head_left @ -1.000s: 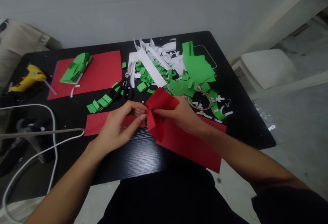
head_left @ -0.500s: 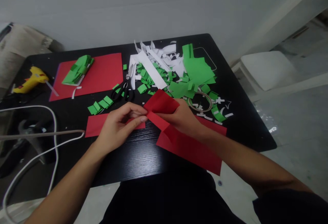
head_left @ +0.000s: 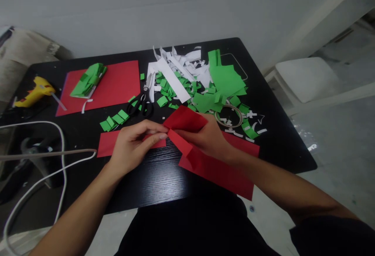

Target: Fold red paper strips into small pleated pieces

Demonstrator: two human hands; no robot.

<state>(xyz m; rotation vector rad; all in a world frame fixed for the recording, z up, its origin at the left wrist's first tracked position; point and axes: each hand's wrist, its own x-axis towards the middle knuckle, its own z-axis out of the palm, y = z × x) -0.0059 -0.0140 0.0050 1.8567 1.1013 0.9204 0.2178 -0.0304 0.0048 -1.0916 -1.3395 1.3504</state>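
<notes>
A folded piece of red paper [head_left: 184, 118] is held between my two hands above the near part of the table. My left hand [head_left: 133, 142] pinches its left corner between thumb and fingers. My right hand [head_left: 210, 136] grips the other side, its thumb inside the fold and some fingers hidden behind the paper. A narrow flap hangs toward me. Under my right hand and forearm lies a larger red sheet [head_left: 222, 172]. Beneath my left hand, a red strip [head_left: 107, 144] rests on the table, partly covered.
Black-handled scissors [head_left: 142, 101] lie beyond my left hand, near folded green strips [head_left: 115, 120]. White scraps [head_left: 171, 74], green paper [head_left: 225, 80] and a tape roll [head_left: 240, 120] are heaped behind. At left are a yellow glue gun [head_left: 38, 92], a green bundle [head_left: 90, 79] and a white cable [head_left: 63, 162].
The folded red paper has tilted slightly, its top edge now lower and its right side shifted a little right with my right hand. My left hand keeps its pinch almost in place.
</notes>
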